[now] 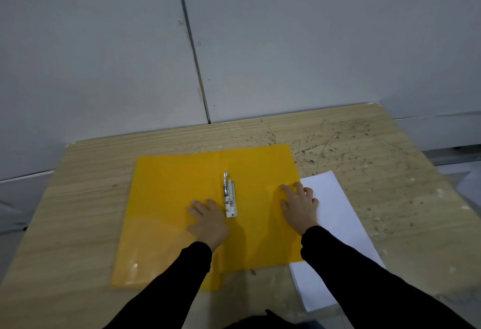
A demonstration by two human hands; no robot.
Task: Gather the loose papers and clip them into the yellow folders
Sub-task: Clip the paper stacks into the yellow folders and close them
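A yellow folder (166, 198) lies spread open and flat on the wooden table, with its metal clip (229, 196) along the spine at the middle. My left hand (208, 220) rests flat on the folder just left of the clip, fingers apart. My right hand (299, 205) presses flat on the folder's right edge, its fingertips reaching the stack of white papers (341, 229) that lies right of the folder, partly under that edge and under my right sleeve.
The wooden table (78, 198) stands against a grey panelled wall (104, 55). Its far right part carries dark scratches and specks (325, 138). The table's right edge falls off to a grey floor.
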